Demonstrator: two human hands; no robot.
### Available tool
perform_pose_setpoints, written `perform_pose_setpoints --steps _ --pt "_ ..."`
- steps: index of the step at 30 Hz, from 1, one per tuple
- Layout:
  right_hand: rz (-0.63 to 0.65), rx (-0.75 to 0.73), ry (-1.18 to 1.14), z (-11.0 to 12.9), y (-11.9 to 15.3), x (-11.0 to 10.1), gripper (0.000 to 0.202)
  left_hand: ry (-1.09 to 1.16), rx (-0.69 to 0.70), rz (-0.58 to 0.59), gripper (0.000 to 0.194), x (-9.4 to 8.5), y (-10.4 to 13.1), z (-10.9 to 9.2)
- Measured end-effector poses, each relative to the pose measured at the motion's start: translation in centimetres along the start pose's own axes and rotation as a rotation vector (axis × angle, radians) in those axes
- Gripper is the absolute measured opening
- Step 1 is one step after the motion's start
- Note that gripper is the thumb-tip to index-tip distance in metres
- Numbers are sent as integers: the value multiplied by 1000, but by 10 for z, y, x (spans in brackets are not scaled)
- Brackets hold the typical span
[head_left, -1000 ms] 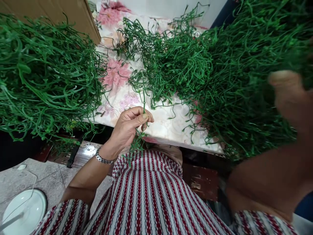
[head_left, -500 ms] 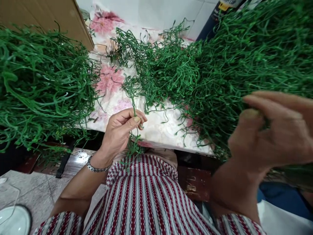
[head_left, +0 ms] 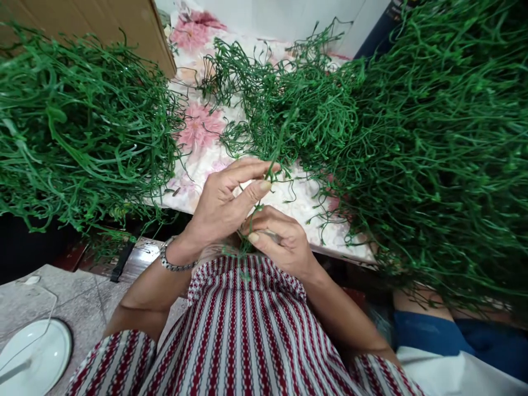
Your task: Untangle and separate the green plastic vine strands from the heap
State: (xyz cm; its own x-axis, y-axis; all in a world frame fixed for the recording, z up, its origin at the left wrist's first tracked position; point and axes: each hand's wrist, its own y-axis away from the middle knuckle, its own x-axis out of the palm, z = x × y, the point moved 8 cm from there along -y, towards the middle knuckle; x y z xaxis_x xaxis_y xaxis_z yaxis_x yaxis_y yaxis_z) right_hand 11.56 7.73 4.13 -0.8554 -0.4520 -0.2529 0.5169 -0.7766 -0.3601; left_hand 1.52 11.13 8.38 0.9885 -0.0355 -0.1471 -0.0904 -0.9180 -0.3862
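My left hand (head_left: pixel 229 201), with a metal bracelet at its wrist, is closed on a green artificial plant stem (head_left: pixel 282 140) between thumb and fingers. The stem's upper end points away from me over the table edge, slightly blurred. Just below and to the right, my right hand (head_left: pixel 284 242) pinches the lower part of the same stem with thumb and curled fingers. Its thin leafy end hangs near my lap, partly hidden by the hands. Beyond them, a heap of loose green stems (head_left: pixel 317 110) lies on the flowered tablecloth (head_left: pixel 202 129).
A large pile of green stems (head_left: pixel 449 148) fills the right side, another pile (head_left: pixel 91 126) the left. A cardboard box (head_left: pixel 94 27) stands at the back left. On the floor at lower left is a round white base (head_left: pixel 41 352) with a cord.
My right hand has come in from the pile on the right to the stem under my left hand. The left hand has shifted slightly right, with the stem now tilted right.
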Motion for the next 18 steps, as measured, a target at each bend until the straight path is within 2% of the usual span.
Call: perform_pose_setpoints --steps 2,5,7,9,11,15,18 --pt "-52 -1 10 3 -2 -9 9 -196 25 -30 24 -9 4 -7" --pt "-106 1 18 6 -6 -19 7 -410 121 -83 22 -19 18 -26" --pt "-121 3 15 7 -9 -22 7 -477 161 4 17 -12 29 -32" --pt "-125 2 13 7 -11 -23 7 -519 146 118 14 -3 38 -28" --pt "-124 -4 23 7 -13 -23 7 -528 94 170 13 0 43 -17" --pt "-80 -14 71 4 -12 -19 10 -483 35 186 14 -1 48 3" --pt "-57 -13 93 1 -9 -16 11 -544 85 129 9 -3 50 7"
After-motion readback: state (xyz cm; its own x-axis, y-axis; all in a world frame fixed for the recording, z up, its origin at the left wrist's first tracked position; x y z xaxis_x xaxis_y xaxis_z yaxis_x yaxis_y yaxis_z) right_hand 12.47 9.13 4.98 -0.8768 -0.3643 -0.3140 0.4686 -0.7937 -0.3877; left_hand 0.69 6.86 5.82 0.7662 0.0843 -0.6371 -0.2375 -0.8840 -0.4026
